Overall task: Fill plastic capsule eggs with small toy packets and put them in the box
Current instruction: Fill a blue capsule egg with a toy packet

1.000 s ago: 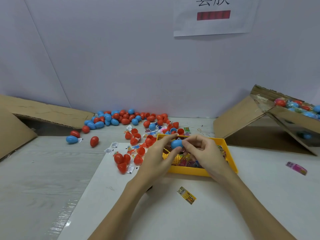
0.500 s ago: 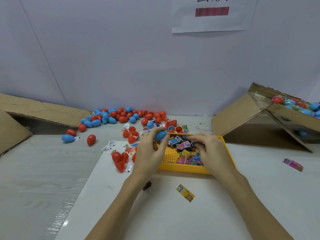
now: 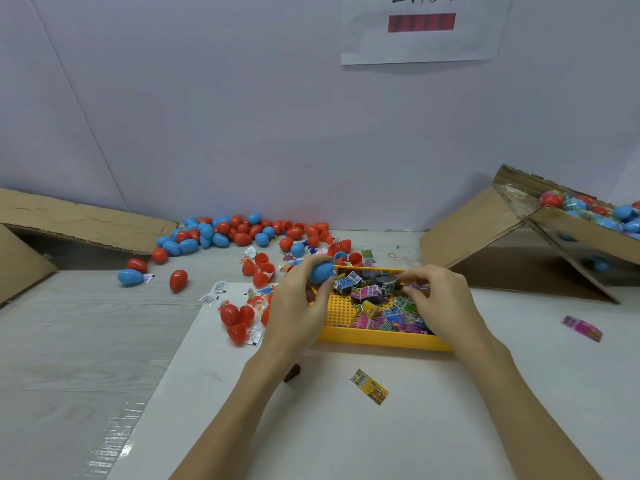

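The left hand [image 3: 298, 306] grips a blue egg [image 3: 321, 270] over the far left corner of the yellow tray [image 3: 381, 339]. The right hand [image 3: 440, 299] pinches a small packet [image 3: 420, 287] above the pile of packets [image 3: 377, 303] inside the tray. Loose red and blue eggs [image 3: 239, 232] lie scattered across the surface [image 3: 86, 334] beyond and to the left. A stray packet [image 3: 369, 386] lies near the tray's front. The cardboard box [image 3: 519, 237] at the right holds filled eggs [image 3: 595, 211].
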{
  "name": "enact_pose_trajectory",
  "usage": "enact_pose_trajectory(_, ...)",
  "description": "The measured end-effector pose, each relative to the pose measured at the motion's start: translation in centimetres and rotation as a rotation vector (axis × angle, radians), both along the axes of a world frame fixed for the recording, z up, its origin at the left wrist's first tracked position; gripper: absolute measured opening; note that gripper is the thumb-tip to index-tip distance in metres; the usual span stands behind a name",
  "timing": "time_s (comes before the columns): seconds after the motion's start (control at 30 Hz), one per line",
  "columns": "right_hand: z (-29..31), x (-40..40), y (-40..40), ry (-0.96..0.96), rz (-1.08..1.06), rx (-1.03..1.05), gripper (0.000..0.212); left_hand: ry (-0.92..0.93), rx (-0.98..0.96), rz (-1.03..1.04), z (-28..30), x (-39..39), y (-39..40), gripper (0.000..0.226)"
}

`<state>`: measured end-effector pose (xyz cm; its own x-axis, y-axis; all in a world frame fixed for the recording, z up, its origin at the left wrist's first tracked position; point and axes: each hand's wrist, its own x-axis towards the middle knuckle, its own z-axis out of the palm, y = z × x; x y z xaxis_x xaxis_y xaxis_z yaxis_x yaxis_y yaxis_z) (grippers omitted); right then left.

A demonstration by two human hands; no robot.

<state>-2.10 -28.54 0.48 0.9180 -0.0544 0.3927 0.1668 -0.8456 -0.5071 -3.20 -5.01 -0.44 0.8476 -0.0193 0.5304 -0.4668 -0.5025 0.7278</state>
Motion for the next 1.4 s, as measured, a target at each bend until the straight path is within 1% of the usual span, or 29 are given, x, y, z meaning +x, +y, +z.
enact_pose_trajectory(0.07, -0.2, -0.2, -0.3, 0.052, -0.019, -0.047, 0.02, -0.013, 0.015, -0.002, -0.1, 0.0, -0.1, 0.032)
enact_pose_trajectory(0.13, -0.3, -0.3, -0.5, 0.096, -0.043, -0.044, 0.019, -0.026, 0.029, -0.001, -0.2, 0.0, -0.1, 0.032)
enact_pose_trajectory(0.27, -0.5, -0.4, -0.1, 0.223, -0.065, -0.118, 0.024, -0.021, 0.064, -0.005, -0.3, 0.0, -0.1, 0.032)
enact_pose_trajectory(0.4, -0.4, -0.5, 0.2, 0.207, -0.064, -0.061, 0.014, -0.024, 0.115, -0.008, -0.2, -0.2, -0.2, 0.032)
enact_pose_trajectory(0.5, -0.4, -0.5, 0.0, 0.184, -0.058, 0.013, 0.015, -0.03, 0.132, -0.016, -0.2, -0.4, -0.2, 0.032)
enact_pose_trajectory(0.6, 0.0, -0.6, 0.0, 0.151, -0.048, 0.078, 0.006, -0.028, 0.147, -0.021, -0.1, -0.5, -0.3, 0.031)
enact_pose_trajectory(0.67, 0.2, -0.7, 0.0, 0.127, -0.028, 0.096, 0.01, -0.029, 0.155, -0.026, -0.1, -0.5, -0.3, 0.031)
enact_pose_trajectory(0.8, 0.4, -1.0, 0.0, 0.137, 0.02, 0.142, 0.013, -0.02, 0.175, -0.026, 0.0, -0.7, -0.3, 0.031)
enact_pose_trajectory(0.9, 0.6, -1.0, 0.0, 0.091, 0.006, 0.237, 0.008, -0.013, 0.19, -0.035, 0.3, -0.9, -0.6, 0.038)
enact_pose_trajectory(0.97, 0.9, -1.1, 0.0, 0.062, 0.008, 0.311, 0.009, -0.032, 0.208, -0.04, 0.5, -1.2, -0.9, 0.045)
enact_pose_trajectory(1.07, 1.2, -1.3, 0.1, 0.052, 0.024, 0.38, 0.002, -0.051, 0.222, -0.065, 0.7, -1.3, -1.1, 0.045)
enact_pose_trajectory(1.13, 1.3, -1.5, 0.1, 0.067, 0.054, 0.468, 0.003, -0.058, 0.19, -0.084, 0.7, -1.3, -1.2, 0.039)
enact_pose_trajectory(1.23, 1.7, -1.8, 0.5, 0.121, 0.16, 0.607, 0.008, 0.009, 0.014, -0.166, 0.9, -1.4, -1.2, 0.039)
enact_pose_trajectory(1.3, 1.8, -2.0, 1.1, 0.131, 0.211, 0.627, 0.01, 0.099, -0.109, -0.212, 1.1, -1.7, -1.3, 0.034)
enact_pose_trajectory(1.4, 1.7, -2.3, 1.9, 0.142, 0.246, 0.639, 0.015, 0.143, -0.156, -0.224, 1.1, -1.7, -1.6, 0.027)
